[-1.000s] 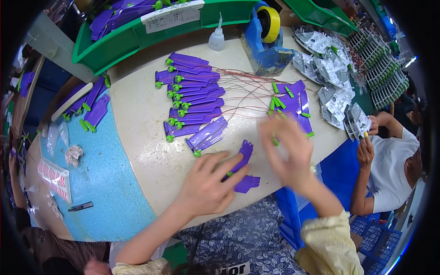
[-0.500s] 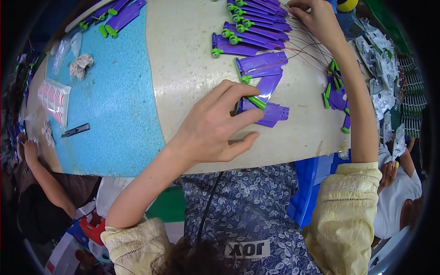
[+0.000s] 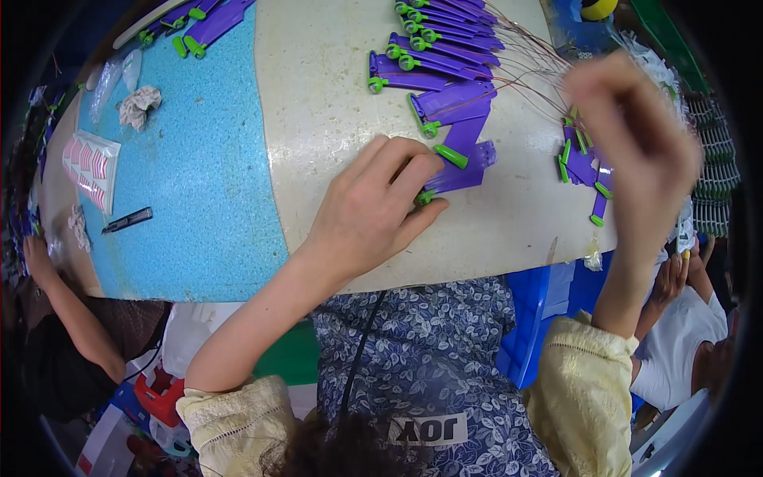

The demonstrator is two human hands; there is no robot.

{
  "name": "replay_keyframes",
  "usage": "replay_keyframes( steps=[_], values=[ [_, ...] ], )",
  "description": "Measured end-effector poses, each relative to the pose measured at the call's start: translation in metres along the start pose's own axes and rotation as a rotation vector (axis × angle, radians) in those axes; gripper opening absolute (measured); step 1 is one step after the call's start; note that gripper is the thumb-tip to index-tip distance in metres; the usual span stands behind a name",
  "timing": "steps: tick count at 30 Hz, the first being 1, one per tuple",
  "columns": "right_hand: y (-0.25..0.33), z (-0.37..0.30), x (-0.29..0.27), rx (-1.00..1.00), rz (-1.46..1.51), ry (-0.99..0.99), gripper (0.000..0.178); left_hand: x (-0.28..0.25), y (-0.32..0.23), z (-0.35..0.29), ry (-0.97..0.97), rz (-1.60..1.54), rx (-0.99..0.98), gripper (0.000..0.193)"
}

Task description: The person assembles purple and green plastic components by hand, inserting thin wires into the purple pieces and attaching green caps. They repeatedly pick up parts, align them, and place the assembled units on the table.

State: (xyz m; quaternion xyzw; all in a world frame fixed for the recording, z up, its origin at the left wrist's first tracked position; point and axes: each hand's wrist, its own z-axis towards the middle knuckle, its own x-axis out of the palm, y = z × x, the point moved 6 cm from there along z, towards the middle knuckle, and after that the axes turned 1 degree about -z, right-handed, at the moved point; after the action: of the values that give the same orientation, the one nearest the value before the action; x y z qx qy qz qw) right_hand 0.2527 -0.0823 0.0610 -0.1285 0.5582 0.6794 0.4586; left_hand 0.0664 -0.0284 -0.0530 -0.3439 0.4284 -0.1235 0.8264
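Your left hand (image 3: 373, 211) is flat on the cream table (image 3: 334, 103), fingertips pinning down a purple plastic strip with green clips (image 3: 461, 163), while your right hand (image 3: 636, 143) is lifted up and blurry with fingers loosely curled, so I can't tell if it's got one of those thin wires (image 3: 540, 71) or nothing. Progress-wise I'd guess you're midway: there's a tidy row of finished-looking strips (image 3: 445, 40) up top, with a loose scatter of purple pieces (image 3: 584, 167) by your right hand not yet sorted.

A flat purple plastic piece (image 3: 465, 171) with green clips lies on the cream table, under fingertips.
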Motion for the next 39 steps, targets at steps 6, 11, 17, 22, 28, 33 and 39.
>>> replay_keyframes(
  steps=[6, 11, 17, 22, 28, 33, 39],
  values=[
    [-0.007, -0.056, 0.056, 0.054, 0.089, 0.292, 0.006, -0.031, -0.019, -0.016, -0.067, -0.069, 0.032, 0.038],
    [-0.010, -0.067, 0.028, 0.174, 0.090, 0.225, 0.004, -0.038, -0.054, -0.124, 0.353, 0.025, 0.100, 0.062],
    [0.022, -0.081, 0.047, 0.043, 0.177, 0.278, 0.004, 0.035, -0.046, -0.203, 0.458, -0.027, -0.131, 0.051],
    [0.028, -0.095, 0.033, 0.037, 0.109, 0.269, 0.003, -0.020, -0.022, -0.232, 0.081, -0.115, -0.397, 0.011],
    [0.034, -0.109, 0.043, 0.046, 0.130, 0.329, 0.004, -0.042, -0.036, -0.271, 0.058, -0.273, -0.548, 0.005],
    [0.045, -0.112, 0.049, -0.001, 0.078, 0.370, 0.004, -0.091, -0.045, -0.297, 0.403, -0.384, -0.861, 0.006],
    [0.054, -0.116, 0.063, -0.033, 0.063, 0.413, 0.005, -0.078, -0.067, -0.332, 0.766, -0.656, -0.798, 0.042]
  ],
)
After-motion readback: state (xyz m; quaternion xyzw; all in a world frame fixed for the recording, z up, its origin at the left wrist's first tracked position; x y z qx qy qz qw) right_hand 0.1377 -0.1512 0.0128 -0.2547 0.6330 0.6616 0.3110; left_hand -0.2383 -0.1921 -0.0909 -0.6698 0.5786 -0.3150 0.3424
